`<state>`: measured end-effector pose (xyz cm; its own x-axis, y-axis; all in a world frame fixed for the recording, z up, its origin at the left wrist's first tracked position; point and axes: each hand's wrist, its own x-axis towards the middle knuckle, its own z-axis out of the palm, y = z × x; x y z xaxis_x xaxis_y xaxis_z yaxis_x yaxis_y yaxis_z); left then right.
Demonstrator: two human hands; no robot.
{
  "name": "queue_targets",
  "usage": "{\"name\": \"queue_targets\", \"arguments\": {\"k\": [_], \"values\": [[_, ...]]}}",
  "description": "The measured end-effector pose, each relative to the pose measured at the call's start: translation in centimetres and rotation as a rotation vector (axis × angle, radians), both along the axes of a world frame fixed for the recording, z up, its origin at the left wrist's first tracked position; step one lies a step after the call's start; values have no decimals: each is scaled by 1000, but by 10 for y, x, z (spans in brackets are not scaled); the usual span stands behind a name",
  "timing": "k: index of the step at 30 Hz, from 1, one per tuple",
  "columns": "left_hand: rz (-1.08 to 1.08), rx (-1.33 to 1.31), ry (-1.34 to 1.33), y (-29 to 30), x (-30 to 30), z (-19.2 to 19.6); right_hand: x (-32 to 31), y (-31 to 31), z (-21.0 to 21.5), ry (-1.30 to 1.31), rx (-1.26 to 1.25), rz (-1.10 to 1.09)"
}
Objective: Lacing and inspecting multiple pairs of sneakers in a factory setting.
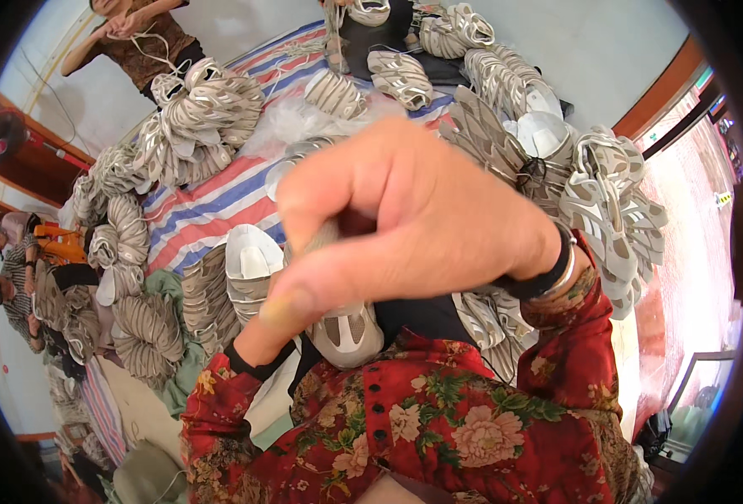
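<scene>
My right hand (422, 210) is raised close in the middle of the view, slightly blurred. Its fingers curl toward the thumb in a pinch; anything between them is too small or hidden to make out. Behind its thumb only a strip of my left hand (258, 340) shows, and its fingers are covered. Below both hands, a beige and white shoe upper (348, 336) rests at my lap, partly hidden by the right hand. Just left of it stands a row of nested shoe uppers (207, 290), with a white-lined upper (252, 252) at its end.
A striped sheet (203, 206) covers the floor ahead, with clear plastic wrap (291, 122) on it. Coiled stacks of uppers lie left (149, 336) and right (611, 202). Other people sit at far left (18, 269) and far upper left (149, 34). A doorway (690, 168) is at right.
</scene>
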<state>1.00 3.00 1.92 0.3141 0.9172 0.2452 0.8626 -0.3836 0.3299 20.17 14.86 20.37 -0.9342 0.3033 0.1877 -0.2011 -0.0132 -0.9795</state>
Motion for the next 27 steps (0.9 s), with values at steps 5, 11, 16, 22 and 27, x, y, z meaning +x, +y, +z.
{"name": "queue_targets", "arguments": {"k": [5,11,16,22,27], "values": [[10,88,-128,-3,11,-8,-6,-22,-16,226,321,-71],[491,100,-638,-38,-5,-54,43,-11,-12,193,575,-156],[881,-24,-1288,-40,-77,-47,122,28,-52,-334,227,-889],[1094,97,-1567,-74,-289,-60,276,61,-116,-911,603,-1374],[826,41,491,-252,-502,-49,356,55,-109,-1416,972,-1376]]}}
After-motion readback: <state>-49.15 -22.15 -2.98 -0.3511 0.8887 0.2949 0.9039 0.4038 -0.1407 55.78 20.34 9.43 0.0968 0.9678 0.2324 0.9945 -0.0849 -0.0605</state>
